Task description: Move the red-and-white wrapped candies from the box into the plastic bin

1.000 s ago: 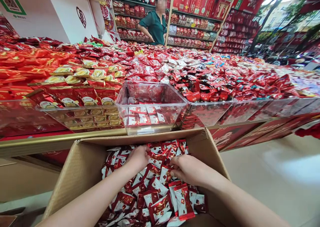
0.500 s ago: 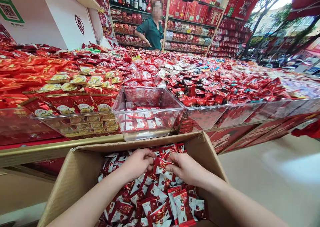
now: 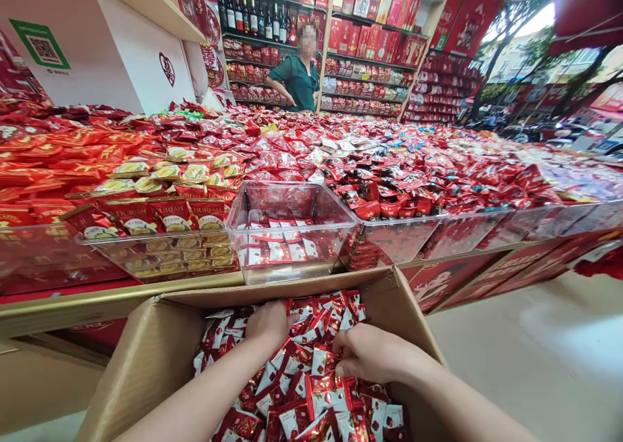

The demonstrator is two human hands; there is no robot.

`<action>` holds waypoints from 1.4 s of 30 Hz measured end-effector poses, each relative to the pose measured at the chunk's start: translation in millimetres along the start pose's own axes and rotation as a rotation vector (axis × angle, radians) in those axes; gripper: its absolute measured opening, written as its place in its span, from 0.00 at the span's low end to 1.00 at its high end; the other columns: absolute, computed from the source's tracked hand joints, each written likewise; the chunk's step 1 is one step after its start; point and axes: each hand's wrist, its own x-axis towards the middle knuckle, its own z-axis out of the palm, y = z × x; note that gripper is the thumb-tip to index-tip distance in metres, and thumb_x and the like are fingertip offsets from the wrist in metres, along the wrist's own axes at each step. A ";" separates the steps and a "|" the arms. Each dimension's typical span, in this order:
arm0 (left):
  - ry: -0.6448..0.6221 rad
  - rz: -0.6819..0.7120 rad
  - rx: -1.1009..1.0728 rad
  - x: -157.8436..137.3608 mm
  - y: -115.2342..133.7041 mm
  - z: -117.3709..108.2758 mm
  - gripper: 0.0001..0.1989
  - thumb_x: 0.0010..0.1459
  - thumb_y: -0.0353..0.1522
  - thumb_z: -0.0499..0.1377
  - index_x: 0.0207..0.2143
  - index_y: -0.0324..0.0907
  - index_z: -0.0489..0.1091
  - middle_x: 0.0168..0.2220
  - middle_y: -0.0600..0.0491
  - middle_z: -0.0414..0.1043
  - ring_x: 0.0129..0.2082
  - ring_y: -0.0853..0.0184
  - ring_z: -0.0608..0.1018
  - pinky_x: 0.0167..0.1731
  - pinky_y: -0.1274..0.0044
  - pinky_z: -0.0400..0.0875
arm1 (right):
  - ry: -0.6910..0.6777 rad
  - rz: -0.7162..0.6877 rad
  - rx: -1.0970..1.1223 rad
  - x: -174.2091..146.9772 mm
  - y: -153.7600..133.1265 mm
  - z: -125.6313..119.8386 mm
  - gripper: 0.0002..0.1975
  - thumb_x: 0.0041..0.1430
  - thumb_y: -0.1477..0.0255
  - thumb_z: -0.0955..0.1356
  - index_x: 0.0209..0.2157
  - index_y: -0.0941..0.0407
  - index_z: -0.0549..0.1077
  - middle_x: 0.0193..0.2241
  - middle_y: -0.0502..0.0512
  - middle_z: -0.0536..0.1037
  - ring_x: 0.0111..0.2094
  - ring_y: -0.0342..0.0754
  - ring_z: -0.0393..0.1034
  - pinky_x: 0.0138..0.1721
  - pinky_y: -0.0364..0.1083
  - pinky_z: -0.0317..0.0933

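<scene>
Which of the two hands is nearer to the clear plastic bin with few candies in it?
Left. The left hand lies in the cardboard box just below the clear plastic bin; the right hand is lower and farther right.

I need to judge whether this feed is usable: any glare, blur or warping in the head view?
Head view: the doorway top right is blown out by daylight; shelves and counter edge bow from wide-angle distortion; glare streaks the clear bin walls; both hands and the packets in the box are sharp and evenly lit; the far person has a blurred face.
</scene>
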 end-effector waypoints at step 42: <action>-0.035 0.505 -0.631 -65.7 -1.0 -62.5 0.10 0.56 0.38 0.49 0.27 0.44 0.65 0.20 0.59 0.66 0.21 0.72 0.65 0.22 0.80 0.57 | 0.701 -0.194 0.624 18.8 -71.6 -181.0 0.06 0.51 0.70 0.66 0.24 0.57 0.67 0.22 0.47 0.69 0.24 0.39 0.62 0.27 0.41 0.57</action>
